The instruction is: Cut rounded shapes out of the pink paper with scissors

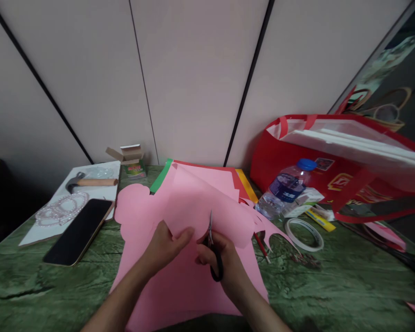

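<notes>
A large sheet of pink paper (190,184) is raised and curled before me, its left edge cut in rounded scallops. My left hand (168,244) is closed on the sheet's near edge, thumb on top. In my right hand (217,258) is a pair of scissors (211,235) with dark handles, its blades pointing up at the paper. Whether the blades are apart is hard to tell. Beneath lies more pink paper (190,295), flat on the green table. Curved pink offcuts (276,229) lie to the right.
On the left are a black phone (79,233), a hammer (93,182), bead strings (60,210) and a small open box (134,166). Rightward stand a water bottle (283,189), a tape roll (304,234), a red pencil (262,248) and a red bag (297,159). A panel wall (190,83) rises behind.
</notes>
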The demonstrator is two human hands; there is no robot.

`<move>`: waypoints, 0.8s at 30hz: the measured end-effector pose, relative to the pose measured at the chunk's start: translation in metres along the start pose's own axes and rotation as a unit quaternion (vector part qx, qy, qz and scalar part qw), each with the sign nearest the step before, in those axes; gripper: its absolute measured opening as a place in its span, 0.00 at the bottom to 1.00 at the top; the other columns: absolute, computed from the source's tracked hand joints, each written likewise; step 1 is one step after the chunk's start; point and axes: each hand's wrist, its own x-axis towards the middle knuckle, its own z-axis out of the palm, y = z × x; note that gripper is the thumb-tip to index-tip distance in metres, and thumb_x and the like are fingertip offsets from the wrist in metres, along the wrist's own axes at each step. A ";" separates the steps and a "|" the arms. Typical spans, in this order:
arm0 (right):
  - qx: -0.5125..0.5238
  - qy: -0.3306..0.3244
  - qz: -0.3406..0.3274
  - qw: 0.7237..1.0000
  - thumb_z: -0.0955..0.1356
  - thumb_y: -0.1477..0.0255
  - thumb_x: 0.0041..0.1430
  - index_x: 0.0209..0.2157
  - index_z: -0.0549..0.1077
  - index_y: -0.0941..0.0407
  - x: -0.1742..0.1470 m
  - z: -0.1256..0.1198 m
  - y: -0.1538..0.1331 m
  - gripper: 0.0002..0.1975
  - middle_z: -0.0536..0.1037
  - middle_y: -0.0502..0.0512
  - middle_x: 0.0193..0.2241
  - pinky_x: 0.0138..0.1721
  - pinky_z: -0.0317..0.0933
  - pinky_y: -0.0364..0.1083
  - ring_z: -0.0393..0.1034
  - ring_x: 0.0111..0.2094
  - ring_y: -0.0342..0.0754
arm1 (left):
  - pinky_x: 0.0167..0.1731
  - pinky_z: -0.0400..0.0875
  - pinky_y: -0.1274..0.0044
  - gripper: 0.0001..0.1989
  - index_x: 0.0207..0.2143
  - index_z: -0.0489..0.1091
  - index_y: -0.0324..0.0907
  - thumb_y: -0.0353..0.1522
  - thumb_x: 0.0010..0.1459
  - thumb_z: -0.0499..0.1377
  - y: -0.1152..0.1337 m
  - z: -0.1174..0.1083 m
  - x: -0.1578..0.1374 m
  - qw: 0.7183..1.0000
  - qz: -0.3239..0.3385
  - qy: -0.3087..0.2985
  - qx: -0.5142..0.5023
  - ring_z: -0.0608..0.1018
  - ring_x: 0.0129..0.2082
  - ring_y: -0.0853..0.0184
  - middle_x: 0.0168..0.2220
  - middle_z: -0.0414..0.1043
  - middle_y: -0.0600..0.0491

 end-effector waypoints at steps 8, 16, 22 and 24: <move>0.008 0.018 -0.049 0.999 0.68 0.65 0.46 0.24 0.67 0.58 -0.001 0.005 0.004 0.10 0.64 0.45 0.18 0.26 0.57 0.43 0.61 0.22 0.42 | 0.24 0.69 0.77 0.09 0.26 0.69 0.38 0.35 0.50 0.55 0.010 0.017 -0.009 0.994 0.003 0.023 -0.108 0.74 0.24 0.66 0.22 0.73 0.54; 0.005 -0.022 -0.031 0.999 0.70 0.65 0.44 0.26 0.67 0.58 -0.002 0.005 0.006 0.12 0.62 0.46 0.21 0.27 0.56 0.43 0.58 0.24 0.42 | 0.32 0.71 0.75 0.12 0.35 0.69 0.37 0.34 0.48 0.57 0.001 0.007 -0.005 0.995 0.018 0.025 -0.093 0.76 0.33 0.63 0.32 0.75 0.51; -0.008 -0.036 -0.035 0.999 0.70 0.64 0.43 0.25 0.67 0.58 -0.002 0.004 -0.001 0.12 0.61 0.47 0.21 0.27 0.53 0.42 0.56 0.25 0.43 | 0.33 0.72 0.73 0.14 0.38 0.68 0.37 0.34 0.48 0.57 -0.002 0.004 -0.004 0.997 0.028 0.017 -0.075 0.76 0.35 0.62 0.34 0.75 0.50; -0.010 -0.040 -0.034 0.999 0.70 0.64 0.43 0.25 0.67 0.58 -0.002 0.004 -0.003 0.13 0.61 0.47 0.21 0.27 0.54 0.43 0.56 0.25 0.43 | 0.34 0.72 0.73 0.14 0.38 0.68 0.37 0.34 0.48 0.57 -0.001 0.005 -0.005 0.997 0.022 0.018 -0.074 0.76 0.35 0.62 0.34 0.75 0.50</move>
